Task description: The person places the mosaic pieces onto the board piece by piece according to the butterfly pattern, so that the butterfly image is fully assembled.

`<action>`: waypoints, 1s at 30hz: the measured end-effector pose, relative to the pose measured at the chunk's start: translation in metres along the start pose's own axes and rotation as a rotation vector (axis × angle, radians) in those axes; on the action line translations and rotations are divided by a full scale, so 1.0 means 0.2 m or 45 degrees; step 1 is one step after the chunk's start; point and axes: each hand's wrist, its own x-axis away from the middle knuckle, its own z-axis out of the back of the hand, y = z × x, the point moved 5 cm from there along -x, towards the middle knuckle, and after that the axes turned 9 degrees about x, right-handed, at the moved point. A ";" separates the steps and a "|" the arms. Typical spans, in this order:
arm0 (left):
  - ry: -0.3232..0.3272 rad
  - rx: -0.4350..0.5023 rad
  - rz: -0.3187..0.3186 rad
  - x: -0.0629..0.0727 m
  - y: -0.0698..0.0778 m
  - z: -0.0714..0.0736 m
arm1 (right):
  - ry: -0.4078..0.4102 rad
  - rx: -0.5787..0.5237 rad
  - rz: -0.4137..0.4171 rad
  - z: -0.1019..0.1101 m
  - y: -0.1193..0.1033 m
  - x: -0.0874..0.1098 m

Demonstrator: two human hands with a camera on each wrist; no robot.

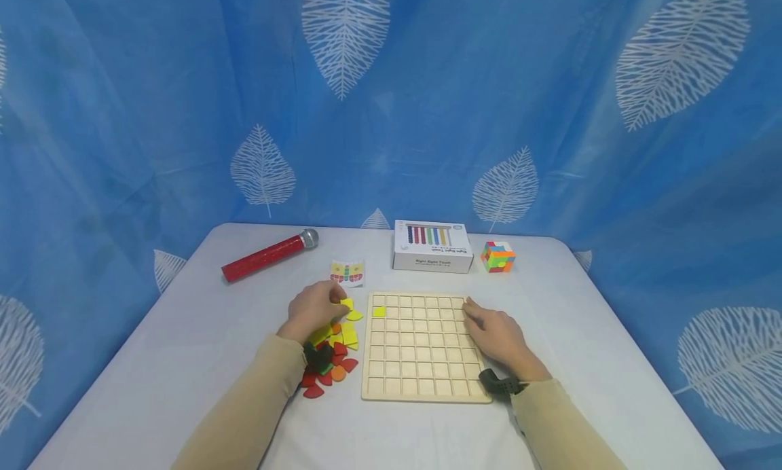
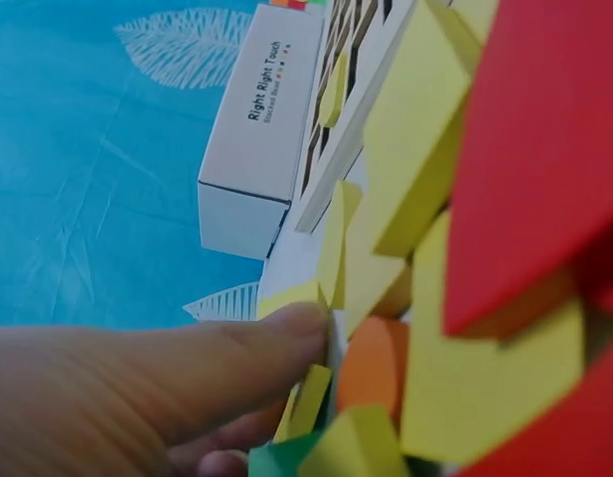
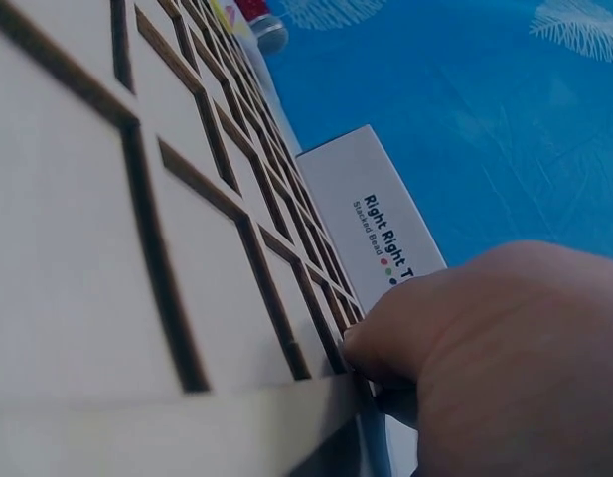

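My left hand [image 1: 314, 312] pinches a yellow piece [image 1: 347, 303] between thumb and fingertips, at the back of a loose heap. Just by it lies a yellow rounded piece [image 1: 354, 316]. The heap holds yellow, orange, green and red pieces [image 2: 544, 159], partly hidden under the wrist. Flat on the table is a pale wooden grid board [image 1: 415, 395], with one yellow piece [image 1: 379, 312] in a cell of its left column near the back. My right hand [image 1: 501, 334] rests along the board's right edge, thumb [image 3: 385, 333] at the rim.
Behind the heap lies a small picture card [image 1: 347, 273] with a coloured pattern. A red microphone [image 1: 265, 257] lies at the back left. A white box [image 1: 432, 247] and a colourful puzzle cube [image 1: 497, 257] stand behind the board, before a blue leaf-patterned curtain [image 1: 391, 117].
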 end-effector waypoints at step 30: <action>0.003 0.048 -0.301 0.02 0.26 -0.30 | -0.031 0.042 0.019 -0.01 0.00 -0.01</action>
